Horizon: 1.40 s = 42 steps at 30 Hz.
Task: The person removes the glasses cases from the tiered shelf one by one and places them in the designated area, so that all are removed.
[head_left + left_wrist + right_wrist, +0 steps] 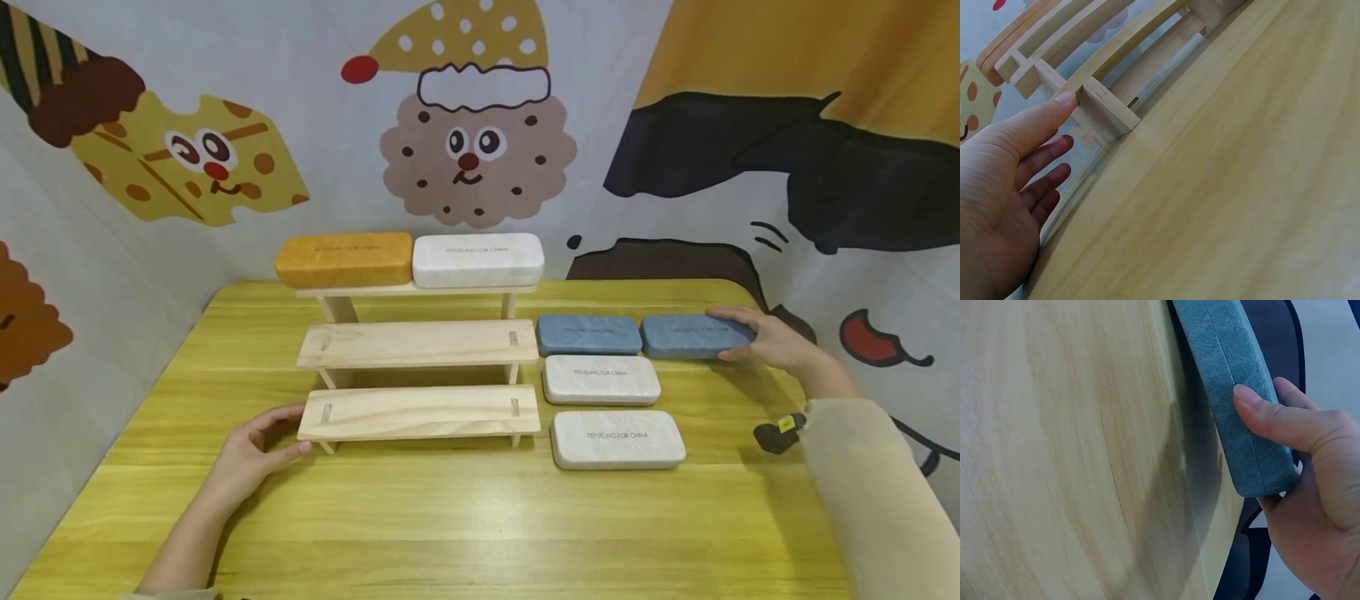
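A three-step wooden display rack point(420, 417) stands on the table. My left hand point(251, 454) is at the left end of its lowest step, thumb tip at the front corner and fingers loosely spread behind; the left wrist view shows the thumb point(1054, 109) right at the step's edge. At the right, my right hand point(776, 340) grips the right end of a blue glasses case point(686, 335), thumb on its near side and fingers on the far side. In the right wrist view, this blue case lies between thumb and fingers, its seam facing the camera.
On the top step sit an orange glasses case point(345, 260) and a white case point(478, 260). Right of the rack lie another blue case point(588, 335) and two more white cases, one behind the other. A cartoon-printed curtain point(322, 150) hangs behind the table point(450, 533).
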{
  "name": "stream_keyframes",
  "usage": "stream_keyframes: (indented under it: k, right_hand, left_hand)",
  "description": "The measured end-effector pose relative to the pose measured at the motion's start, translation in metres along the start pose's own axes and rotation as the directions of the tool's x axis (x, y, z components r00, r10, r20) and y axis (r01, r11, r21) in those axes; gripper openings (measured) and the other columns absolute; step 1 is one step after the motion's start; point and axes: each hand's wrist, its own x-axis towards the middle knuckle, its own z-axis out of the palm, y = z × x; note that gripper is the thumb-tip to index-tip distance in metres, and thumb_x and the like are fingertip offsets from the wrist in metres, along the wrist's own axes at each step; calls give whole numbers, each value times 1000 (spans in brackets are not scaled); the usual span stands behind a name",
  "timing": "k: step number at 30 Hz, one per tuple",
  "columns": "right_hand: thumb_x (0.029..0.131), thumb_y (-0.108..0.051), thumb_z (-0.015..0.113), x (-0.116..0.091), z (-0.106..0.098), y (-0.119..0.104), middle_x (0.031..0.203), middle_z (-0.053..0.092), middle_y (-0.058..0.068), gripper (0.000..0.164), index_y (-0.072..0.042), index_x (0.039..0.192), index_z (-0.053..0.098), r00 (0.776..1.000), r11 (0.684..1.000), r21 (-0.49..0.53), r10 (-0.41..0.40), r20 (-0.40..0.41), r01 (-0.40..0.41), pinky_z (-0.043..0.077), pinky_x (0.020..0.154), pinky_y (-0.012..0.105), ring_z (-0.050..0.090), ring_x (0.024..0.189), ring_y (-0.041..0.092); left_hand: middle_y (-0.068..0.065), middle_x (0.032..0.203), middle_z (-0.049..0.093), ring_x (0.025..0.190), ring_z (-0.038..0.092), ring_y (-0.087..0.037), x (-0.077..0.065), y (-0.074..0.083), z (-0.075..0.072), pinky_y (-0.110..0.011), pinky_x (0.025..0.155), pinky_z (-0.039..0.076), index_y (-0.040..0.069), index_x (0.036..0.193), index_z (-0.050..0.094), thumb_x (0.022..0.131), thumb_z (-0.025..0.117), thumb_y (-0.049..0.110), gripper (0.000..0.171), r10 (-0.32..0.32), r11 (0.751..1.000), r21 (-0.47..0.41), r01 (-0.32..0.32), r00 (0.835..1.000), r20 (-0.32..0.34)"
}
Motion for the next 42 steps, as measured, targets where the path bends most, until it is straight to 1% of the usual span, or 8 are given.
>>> stream_keyframes:
  k: [6, 14, 19, 22, 27, 29, 35, 42]
  right_hand:
    - [80, -22, 78, 2, -1, 1, 151, 16, 31, 86, -5, 149, 30, 1000, 1000, -12, -9, 22, 10, 12, 101, 71, 12, 134, 54]
    - [82, -17, 76, 3, 3, 3, 151, 16, 30, 83, -6, 150, 29, 1000, 1000, 9, -1, 27, 1, 12, 101, 72, 12, 134, 53]
    - [83, -18, 75, 1, 4, 4, 151, 15, 31, 83, -5, 150, 27, 999, 1000, 10, -3, 41, 2, 12, 100, 72, 12, 134, 54]
    - [83, -15, 74, 1, 6, 5, 151, 16, 32, 82, -4, 150, 27, 999, 1000, 26, -9, 42, 8, 11, 101, 72, 12, 134, 54]
    - [84, -13, 73, 0, 9, 6, 151, 14, 32, 82, -5, 151, 25, 999, 999, 37, 2, 48, -4, 10, 100, 73, 10, 134, 55]
    - [85, -14, 72, -1, 9, 6, 151, 12, 32, 82, -7, 151, 24, 999, 1000, 27, 10, 49, -12, 9, 100, 74, 9, 134, 55]
    - [85, -13, 72, -2, 10, 4, 150, 14, 33, 80, -4, 150, 26, 999, 1000, 15, -19, 41, 18, 11, 99, 74, 10, 133, 56]
    - [85, -20, 74, -3, 7, 0, 150, 13, 34, 84, -2, 150, 24, 999, 999, -36, -4, 53, 6, 12, 98, 74, 9, 133, 57]
  left_hand:
    - [-15, 126, 57, 110, 49, 1, 1, 1, -1, -9, 90, 37, 2, 129, 56, 83, 77, 18, 53, 4, 1000, 2, -4, 1000, -1]
    - [-19, 127, 56, 111, 49, 0, 0, 4, -1, -8, 90, 36, 0, 128, 56, 83, 77, 18, 54, -6, 1000, -2, 6, 1000, 3]
    - [-17, 126, 57, 110, 50, 0, 0, 4, -1, -8, 90, 36, 2, 129, 56, 83, 78, 19, 54, -18, 1000, -2, 18, 1000, 6]
    - [-17, 126, 57, 110, 50, -1, 0, 3, -1, -9, 89, 37, 2, 129, 56, 83, 77, 19, 54, -19, 1000, -2, 19, 1000, 7]
    - [-17, 126, 57, 109, 51, -1, 0, 2, -1, -9, 89, 38, 2, 129, 56, 83, 77, 19, 54, -17, 1000, -4, 17, 1000, 6]
    - [-17, 126, 57, 109, 51, -1, 0, 3, -1, -9, 89, 38, 1, 129, 56, 83, 77, 19, 54, -18, 1000, -1, 18, 1000, 6]
    - [-18, 128, 55, 110, 48, 1, -1, 4, -2, -8, 89, 35, 1, 130, 55, 83, 77, 20, 55, -22, 1000, 11, 22, 1000, 3]
    - [-16, 127, 56, 111, 49, -1, -1, 3, -1, -8, 89, 36, 2, 129, 56, 83, 77, 21, 54, -25, 999, 19, 25, 1000, 3]
